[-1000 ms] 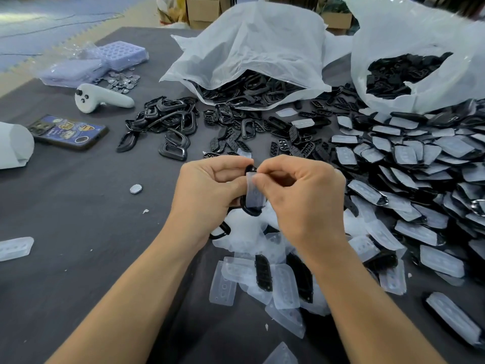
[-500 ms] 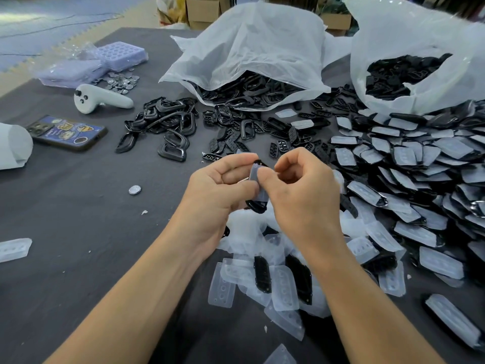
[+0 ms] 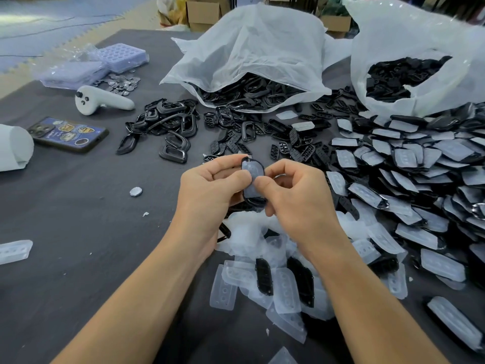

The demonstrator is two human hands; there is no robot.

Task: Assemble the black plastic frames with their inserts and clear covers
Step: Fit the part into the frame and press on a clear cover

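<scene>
Tilting the black frame (image 3: 254, 202) face-up since a moment ago, pinching it mid-air between left hand (image 3: 210, 191) and right hand (image 3: 298, 197), apparently pressing its clear cover (image 3: 252, 170) home, leaving loose frames (image 3: 173, 132) undone beside heaped finished pieces (image 3: 409, 164).

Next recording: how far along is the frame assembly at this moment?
Done: a pile of covered frames lies at right. In hand: left hand and right hand pinch one black frame with a clear cover. Left: loose frames, loose inserts and spare covers on the table, plus a middle bag and a right bag of black parts.
</scene>
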